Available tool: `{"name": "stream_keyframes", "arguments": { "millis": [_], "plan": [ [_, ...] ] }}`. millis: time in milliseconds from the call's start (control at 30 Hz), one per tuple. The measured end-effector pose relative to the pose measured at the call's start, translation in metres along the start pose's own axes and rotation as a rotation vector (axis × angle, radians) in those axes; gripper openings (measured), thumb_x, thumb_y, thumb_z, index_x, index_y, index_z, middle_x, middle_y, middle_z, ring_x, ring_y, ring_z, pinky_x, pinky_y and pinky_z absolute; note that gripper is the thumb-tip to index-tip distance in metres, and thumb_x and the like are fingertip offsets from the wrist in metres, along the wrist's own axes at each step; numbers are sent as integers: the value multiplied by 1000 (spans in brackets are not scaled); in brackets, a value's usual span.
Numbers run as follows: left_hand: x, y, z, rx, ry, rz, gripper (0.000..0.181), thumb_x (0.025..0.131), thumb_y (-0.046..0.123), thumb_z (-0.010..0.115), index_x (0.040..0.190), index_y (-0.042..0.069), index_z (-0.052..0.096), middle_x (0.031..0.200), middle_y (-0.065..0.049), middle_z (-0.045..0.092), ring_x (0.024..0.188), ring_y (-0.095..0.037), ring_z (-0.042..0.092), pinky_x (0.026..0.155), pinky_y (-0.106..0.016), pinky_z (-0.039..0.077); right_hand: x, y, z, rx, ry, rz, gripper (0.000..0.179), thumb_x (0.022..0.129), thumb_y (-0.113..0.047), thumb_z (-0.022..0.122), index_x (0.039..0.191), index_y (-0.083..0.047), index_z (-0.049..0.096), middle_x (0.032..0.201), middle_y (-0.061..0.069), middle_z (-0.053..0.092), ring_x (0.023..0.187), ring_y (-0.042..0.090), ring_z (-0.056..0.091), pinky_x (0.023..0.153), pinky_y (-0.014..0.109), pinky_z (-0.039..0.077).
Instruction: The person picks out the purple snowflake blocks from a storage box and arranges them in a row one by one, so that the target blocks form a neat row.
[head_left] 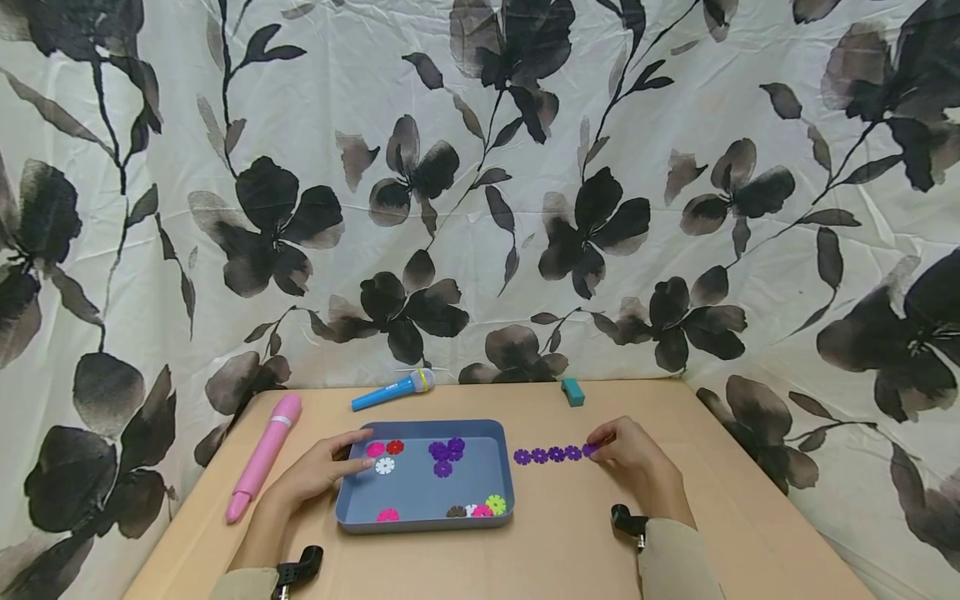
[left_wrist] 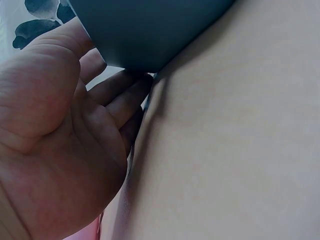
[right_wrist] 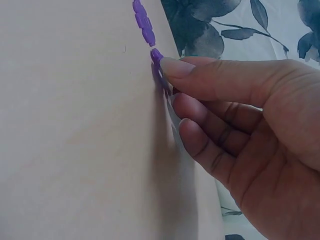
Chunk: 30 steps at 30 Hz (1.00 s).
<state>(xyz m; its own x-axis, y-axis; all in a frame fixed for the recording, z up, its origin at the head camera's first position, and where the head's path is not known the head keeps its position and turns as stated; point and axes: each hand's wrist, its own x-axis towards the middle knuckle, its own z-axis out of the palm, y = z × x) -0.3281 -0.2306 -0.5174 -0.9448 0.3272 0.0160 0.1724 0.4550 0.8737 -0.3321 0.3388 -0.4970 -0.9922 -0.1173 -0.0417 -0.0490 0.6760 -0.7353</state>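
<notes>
A blue-grey tray sits on the table, and my left hand grips its left rim, thumb over the edge. From the left wrist view, that hand's fingers reach along the tray's outer wall. My right hand pinches a purple flower-shaped disc between thumb and forefinger, at the right end of a row of purple discs on the table. In the tray lie a cluster of purple discs, a white disc, a red disc and several others.
A pink wand-like stick lies along the left of the table. Behind the tray are a blue toy microphone and a teal block. A floral cloth hangs along the back.
</notes>
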Motion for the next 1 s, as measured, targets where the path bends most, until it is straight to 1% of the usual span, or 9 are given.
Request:
{"name": "stream_keyframes", "arguments": {
  "millis": [67,167,267,367,433,533,633,800,1000],
  "plan": [
    [0,0,0,2,5,-3,67,94,35,78,152,13,54,163,-16,44,155,-35,32,120,-31,32,-1,-1,-1,2,-10,-6,21,83,4,82,103,-2,79,99,9,77,90,19,65,80,29,52],
    [0,-1,0,-3,1,6,68,94,35,78,152,11,53,163,-18,43,156,-38,30,125,-49,27,-3,-4,-2,-4,-7,13,21,84,3,80,104,-3,79,98,7,76,89,19,63,79,31,51],
    [0,-1,0,-19,-2,5,68,94,34,78,153,10,53,163,-19,42,156,-41,29,127,-57,24,-4,-10,-5,-13,11,27,20,87,0,79,106,-5,79,97,6,74,90,21,61,81,33,50],
    [0,0,0,-17,-7,7,68,95,34,77,153,9,52,163,-20,41,156,-43,28,126,-61,23,-2,-16,-6,-16,30,4,21,90,-4,77,111,-5,79,101,6,74,93,21,61,84,33,50],
    [0,1,0,-16,-10,9,68,95,34,76,153,8,52,163,-21,41,156,-44,27,126,-61,23,0,-19,-6,-10,47,-30,23,92,-5,76,114,-4,78,106,10,75,94,21,61,83,31,51],
    [0,1,0,-6,-19,22,68,97,34,75,153,6,50,163,-22,40,156,-45,26,126,-62,22,4,-25,-4,-3,81,-106,26,92,-7,77,118,-2,76,113,16,74,92,21,61,77,27,52],
    [0,1,0,-9,-11,8,68,96,34,76,153,8,51,163,-21,41,156,-44,27,126,-61,22,6,-36,0,8,125,-178,26,93,-10,78,118,-4,76,116,18,73,92,20,61,72,25,53],
    [0,3,0,-8,-16,14,67,96,34,76,153,8,52,163,-21,41,156,-44,27,126,-61,23,8,-63,16,56,168,-258,24,94,-12,78,118,-9,77,113,15,72,92,21,61,73,26,54],
    [-1,3,0,-23,-11,27,67,95,32,77,152,7,53,162,-22,42,156,-45,28,126,-62,24,14,-87,43,67,181,-333,21,93,-14,79,114,-15,79,116,9,73,95,18,64,81,32,54]
  ]
}}
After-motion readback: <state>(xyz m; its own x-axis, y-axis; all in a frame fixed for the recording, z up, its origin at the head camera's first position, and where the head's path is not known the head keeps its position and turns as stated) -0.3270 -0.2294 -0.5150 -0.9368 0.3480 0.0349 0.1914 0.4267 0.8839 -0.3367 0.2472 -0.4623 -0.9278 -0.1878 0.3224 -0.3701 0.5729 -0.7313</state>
